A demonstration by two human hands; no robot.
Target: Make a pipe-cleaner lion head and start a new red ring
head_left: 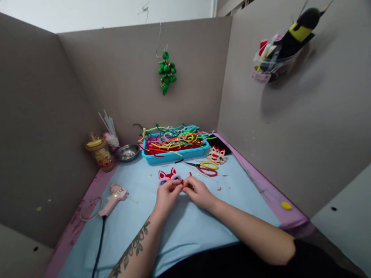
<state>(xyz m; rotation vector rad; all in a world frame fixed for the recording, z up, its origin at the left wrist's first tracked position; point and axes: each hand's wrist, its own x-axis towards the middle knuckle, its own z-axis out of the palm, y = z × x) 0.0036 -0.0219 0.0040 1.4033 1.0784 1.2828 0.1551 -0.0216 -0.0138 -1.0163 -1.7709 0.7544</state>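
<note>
My left hand (168, 194) and my right hand (197, 191) meet over the blue table cover, their fingertips pinched together. Between them is a short red piece of pipe cleaner (182, 182), mostly covered by the fingers. Just behind my left hand lies a pink and red animal face with pointed ears (168, 175), its lower part hidden. Beyond my right hand rest scissors (208, 167) with one yellow and one red handle. A second face in pale pink and red (217, 154) lies farther right.
A blue tray (177, 154) heaped with colourful pipe cleaners stands at the back. To the left are a pink glue gun (115, 197) with a black cord, a metal bowl (128, 153) and a cup (100, 154). Grey partitions enclose the table; a green ornament (167, 71) hangs behind.
</note>
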